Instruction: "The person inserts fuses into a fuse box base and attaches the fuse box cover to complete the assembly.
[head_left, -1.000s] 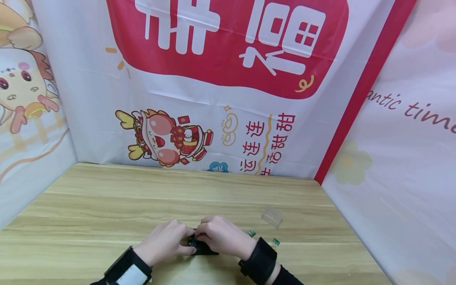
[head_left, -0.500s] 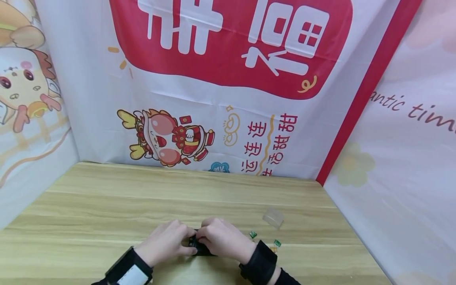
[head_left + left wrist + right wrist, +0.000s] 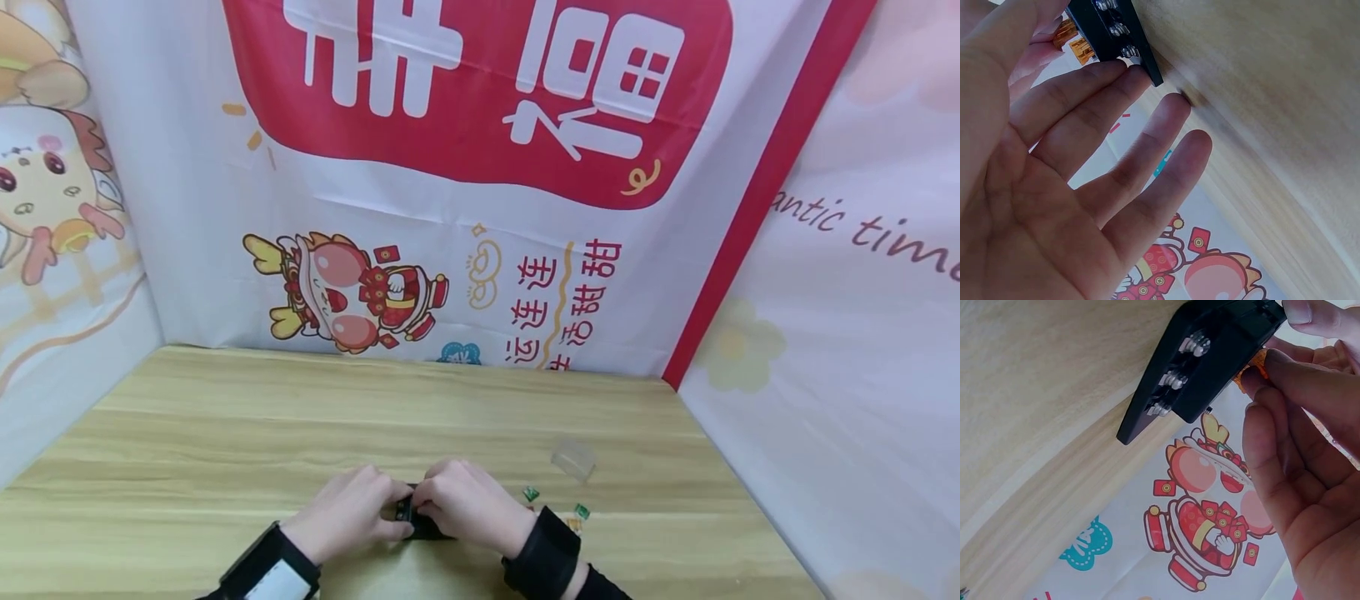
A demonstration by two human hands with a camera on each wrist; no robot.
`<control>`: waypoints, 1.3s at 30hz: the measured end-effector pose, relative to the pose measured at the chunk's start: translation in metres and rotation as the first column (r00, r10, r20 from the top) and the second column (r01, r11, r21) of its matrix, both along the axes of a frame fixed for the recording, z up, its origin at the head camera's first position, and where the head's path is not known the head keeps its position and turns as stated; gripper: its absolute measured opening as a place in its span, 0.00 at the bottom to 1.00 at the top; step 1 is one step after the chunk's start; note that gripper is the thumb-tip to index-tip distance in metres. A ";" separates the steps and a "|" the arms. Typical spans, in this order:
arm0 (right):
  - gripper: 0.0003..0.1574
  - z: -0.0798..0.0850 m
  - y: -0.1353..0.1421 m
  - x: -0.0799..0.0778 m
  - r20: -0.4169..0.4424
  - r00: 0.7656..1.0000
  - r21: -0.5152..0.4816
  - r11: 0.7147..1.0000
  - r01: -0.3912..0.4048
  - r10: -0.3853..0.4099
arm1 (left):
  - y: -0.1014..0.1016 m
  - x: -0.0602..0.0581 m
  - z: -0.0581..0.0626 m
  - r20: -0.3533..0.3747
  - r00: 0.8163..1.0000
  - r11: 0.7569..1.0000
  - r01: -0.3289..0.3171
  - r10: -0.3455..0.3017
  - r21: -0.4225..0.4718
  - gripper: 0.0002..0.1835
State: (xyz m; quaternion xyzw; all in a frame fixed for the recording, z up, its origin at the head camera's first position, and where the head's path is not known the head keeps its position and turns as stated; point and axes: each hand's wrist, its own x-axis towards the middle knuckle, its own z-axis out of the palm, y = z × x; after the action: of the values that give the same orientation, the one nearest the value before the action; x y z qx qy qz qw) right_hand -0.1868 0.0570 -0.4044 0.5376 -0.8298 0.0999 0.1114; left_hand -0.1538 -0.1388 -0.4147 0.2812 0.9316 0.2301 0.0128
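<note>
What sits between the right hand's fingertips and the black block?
Orange plastic, pinched by the right hand beside the black block. Both wrist views show it; how many pieces is unclear.

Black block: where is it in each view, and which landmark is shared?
Head: black block, lower centre, between left hand and right hand.
Left wrist: black block, top edge, left of centre.
Right wrist: black block, top, mostly right of centre.
Shared landmark: cartoon figure.
</note>
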 end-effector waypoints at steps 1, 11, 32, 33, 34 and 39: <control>0.06 0.000 0.000 0.000 -0.008 1.000 -0.005 1.000 -0.008 0.008 | 0.000 0.000 0.000 0.000 1.000 1.000 -0.001 0.001 0.000 0.11; 0.06 -0.001 -0.001 -0.001 -0.068 0.996 -0.008 0.998 -0.061 0.060 | 0.000 -0.001 0.000 -0.023 1.000 1.000 -0.006 0.006 -0.005 0.10; 0.09 -0.006 -0.001 0.000 -0.155 0.982 0.014 0.994 -0.105 0.106 | 0.001 0.000 -0.001 -0.031 1.000 1.000 0.000 0.000 -0.007 0.10; 0.08 -0.006 -0.001 0.000 -0.154 0.982 0.016 0.994 -0.105 0.106 | 0.001 0.000 -0.001 -0.026 1.000 1.000 0.000 0.000 -0.004 0.11; 0.08 -0.006 -0.001 0.000 -0.139 0.985 0.014 0.995 -0.103 0.104 | 0.000 0.000 -0.001 -0.024 1.000 1.000 0.001 -0.001 -0.003 0.11; 0.08 -0.006 -0.001 -0.001 -0.133 0.986 0.016 0.994 -0.104 0.105 | -0.001 0.001 -0.001 -0.016 1.000 1.000 0.001 -0.001 0.002 0.12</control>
State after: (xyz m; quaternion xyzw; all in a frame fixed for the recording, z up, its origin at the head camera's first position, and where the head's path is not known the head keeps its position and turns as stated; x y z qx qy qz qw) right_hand -0.1878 0.0563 -0.4101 0.5863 -0.7916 0.0657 0.1589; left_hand -0.1530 -0.1394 -0.4153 0.2836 0.9312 0.2288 0.0054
